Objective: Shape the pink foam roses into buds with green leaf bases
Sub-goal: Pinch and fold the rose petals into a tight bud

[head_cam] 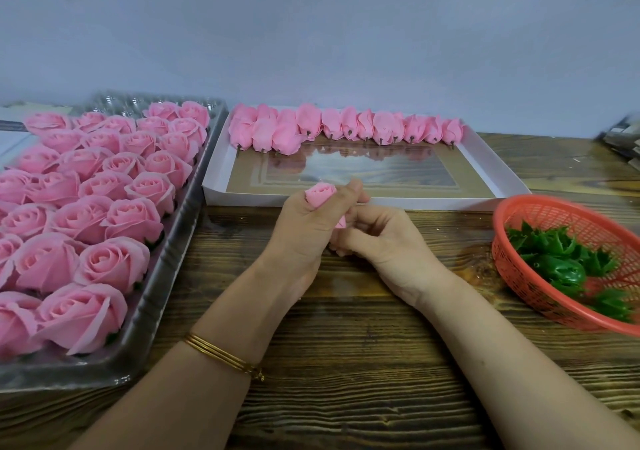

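Since our left hand [304,231] is curled round the pink foam rose [320,195] above the wooden table [346,345], only the bud tip shows past the thumb. Our right hand [384,241] curls in at its lower end, but we can't tell if it pinches. The foam looks light, soft and easily creased, so we'd squeeze evenly and hold it by the base. Green leaf bases [561,269] sit in the red basket [540,200].

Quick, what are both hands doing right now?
Left hand: closed round the pink rose.
Right hand: fingers curled, pinching the bottom end of the same pink rose.
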A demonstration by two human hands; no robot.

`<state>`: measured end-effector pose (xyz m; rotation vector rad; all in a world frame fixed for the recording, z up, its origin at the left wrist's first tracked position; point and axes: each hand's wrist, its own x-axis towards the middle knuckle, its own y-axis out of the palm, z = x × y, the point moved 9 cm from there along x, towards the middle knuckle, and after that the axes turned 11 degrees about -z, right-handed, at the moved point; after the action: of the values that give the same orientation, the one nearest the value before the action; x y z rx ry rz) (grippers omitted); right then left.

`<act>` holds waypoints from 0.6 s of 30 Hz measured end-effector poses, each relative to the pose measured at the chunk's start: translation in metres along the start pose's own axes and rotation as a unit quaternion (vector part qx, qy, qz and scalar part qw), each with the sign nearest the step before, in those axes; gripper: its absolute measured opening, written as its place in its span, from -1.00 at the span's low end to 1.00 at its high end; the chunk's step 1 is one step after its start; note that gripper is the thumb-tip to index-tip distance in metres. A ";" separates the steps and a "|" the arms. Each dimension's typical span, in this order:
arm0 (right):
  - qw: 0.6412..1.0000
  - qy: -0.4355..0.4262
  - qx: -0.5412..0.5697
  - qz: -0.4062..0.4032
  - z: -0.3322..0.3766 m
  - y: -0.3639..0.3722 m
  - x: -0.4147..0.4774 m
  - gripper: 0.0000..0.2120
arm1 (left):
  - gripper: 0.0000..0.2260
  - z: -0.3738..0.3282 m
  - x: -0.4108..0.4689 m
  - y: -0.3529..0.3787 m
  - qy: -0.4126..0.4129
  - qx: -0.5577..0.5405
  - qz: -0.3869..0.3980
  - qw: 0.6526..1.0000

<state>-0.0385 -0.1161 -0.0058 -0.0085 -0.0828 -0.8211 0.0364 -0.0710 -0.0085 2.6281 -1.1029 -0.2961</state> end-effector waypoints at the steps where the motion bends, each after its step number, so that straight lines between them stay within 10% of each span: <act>1: 1.000 0.007 0.006 -0.001 -0.002 -0.001 0.001 -0.94 | -0.83 0.000 -0.001 0.000 0.002 0.005 0.002 1.000; 18: 0.989 0.074 0.102 -0.076 -0.007 -0.018 0.007 -0.83 | -0.68 -0.021 -0.003 -0.005 0.215 0.185 -0.030 0.959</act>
<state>-0.0464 -0.1339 -0.0125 0.2540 -0.0276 -0.9600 0.0438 -0.0624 0.0099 2.8433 -1.0019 0.5000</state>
